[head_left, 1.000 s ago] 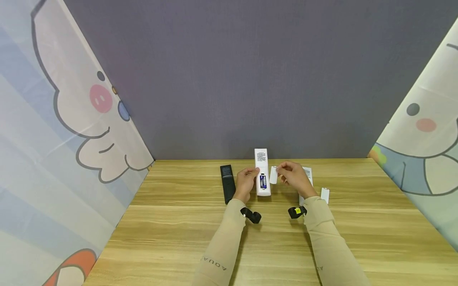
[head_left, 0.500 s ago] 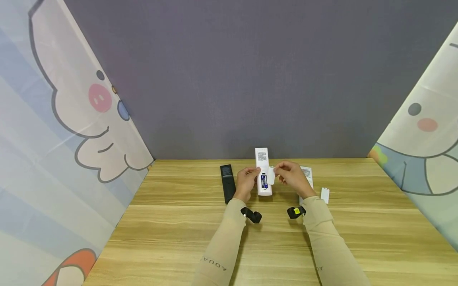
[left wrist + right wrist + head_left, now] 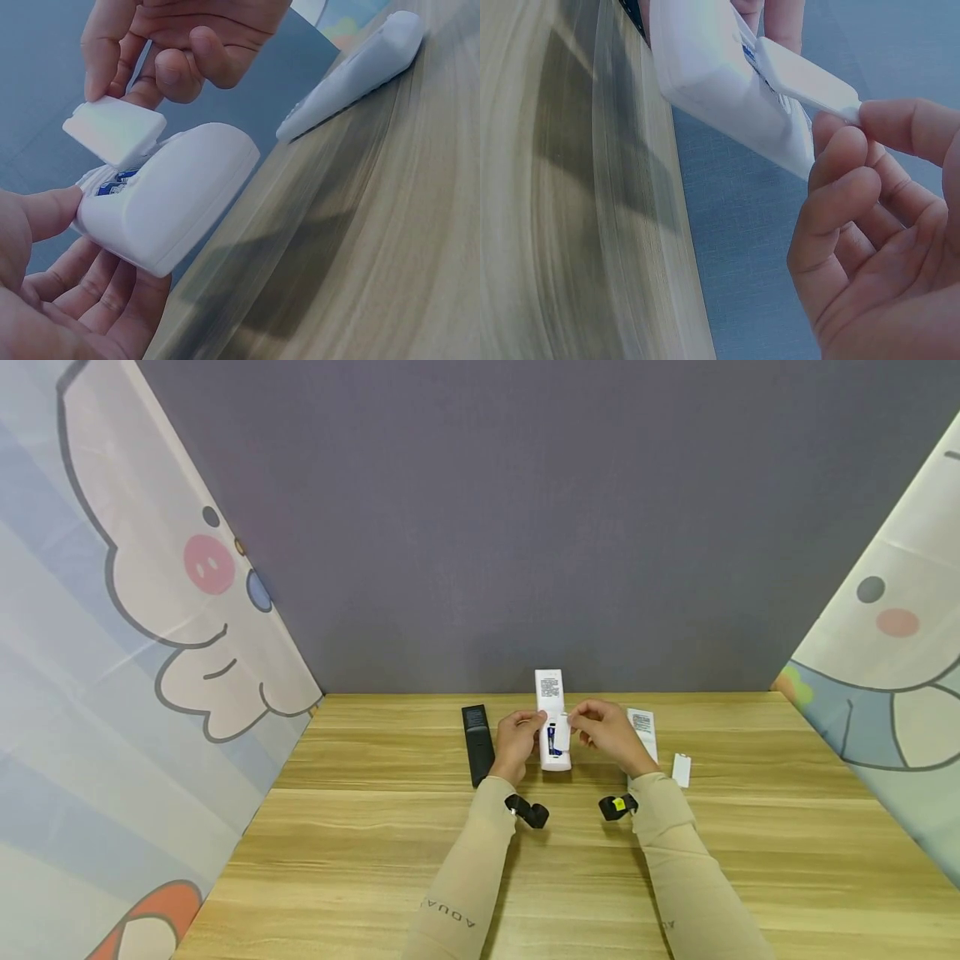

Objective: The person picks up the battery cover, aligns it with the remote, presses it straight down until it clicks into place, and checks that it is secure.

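Observation:
My left hand (image 3: pixel 516 742) grips a white remote control (image 3: pixel 551 693) by its side, back face up, raised off the table. Its battery compartment is uncovered, and blue batteries (image 3: pixel 552 741) show inside. Between thumb and fingertips, my right hand (image 3: pixel 606 732) pinches a white battery cover (image 3: pixel 562 732) at one end. The cover hangs tilted over the compartment and hides part of the batteries in the head view. In the left wrist view the cover (image 3: pixel 115 130) stands just above the remote's (image 3: pixel 176 195) opening.
A black remote (image 3: pixel 477 746) lies left of my left hand. Another white remote (image 3: pixel 642 731) rests partly behind my right wrist, with a second white battery cover (image 3: pixel 681 770) to its right. A grey panel (image 3: pixel 480 527) rises behind the wooden table (image 3: pixel 360 860).
My right hand has moved left, bringing the battery cover from beside the remote to over its battery compartment. The left hand with the remote has shifted only slightly right.

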`<state>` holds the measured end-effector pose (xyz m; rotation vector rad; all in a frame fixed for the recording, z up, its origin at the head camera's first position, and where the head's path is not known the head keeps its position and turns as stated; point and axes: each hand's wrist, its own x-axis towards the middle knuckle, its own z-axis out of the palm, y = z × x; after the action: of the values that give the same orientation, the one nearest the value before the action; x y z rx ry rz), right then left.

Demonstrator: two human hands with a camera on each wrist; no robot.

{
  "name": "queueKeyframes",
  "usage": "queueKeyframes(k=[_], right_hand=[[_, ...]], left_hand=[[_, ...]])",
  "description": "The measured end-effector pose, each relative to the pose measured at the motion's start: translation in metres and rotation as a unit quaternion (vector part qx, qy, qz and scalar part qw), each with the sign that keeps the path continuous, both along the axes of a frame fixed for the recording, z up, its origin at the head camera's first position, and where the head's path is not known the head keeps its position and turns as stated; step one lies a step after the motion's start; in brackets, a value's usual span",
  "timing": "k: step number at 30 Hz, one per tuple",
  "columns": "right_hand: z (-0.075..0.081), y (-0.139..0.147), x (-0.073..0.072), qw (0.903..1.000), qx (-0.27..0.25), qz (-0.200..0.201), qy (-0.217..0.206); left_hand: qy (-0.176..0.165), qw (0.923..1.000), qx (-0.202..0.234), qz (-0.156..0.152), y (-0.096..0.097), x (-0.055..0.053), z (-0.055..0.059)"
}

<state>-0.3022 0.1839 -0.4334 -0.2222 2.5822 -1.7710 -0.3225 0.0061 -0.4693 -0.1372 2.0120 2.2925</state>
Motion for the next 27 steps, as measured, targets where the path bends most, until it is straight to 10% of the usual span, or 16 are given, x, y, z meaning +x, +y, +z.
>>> queueKeyframes(k=[27], right_hand=[[0.013,-0.007,0.009,0.9977,0.014,0.066,-0.013]], left_hand=[[-0.003,1.0,0.003,-0.007,0.0,0.002,0.002]])
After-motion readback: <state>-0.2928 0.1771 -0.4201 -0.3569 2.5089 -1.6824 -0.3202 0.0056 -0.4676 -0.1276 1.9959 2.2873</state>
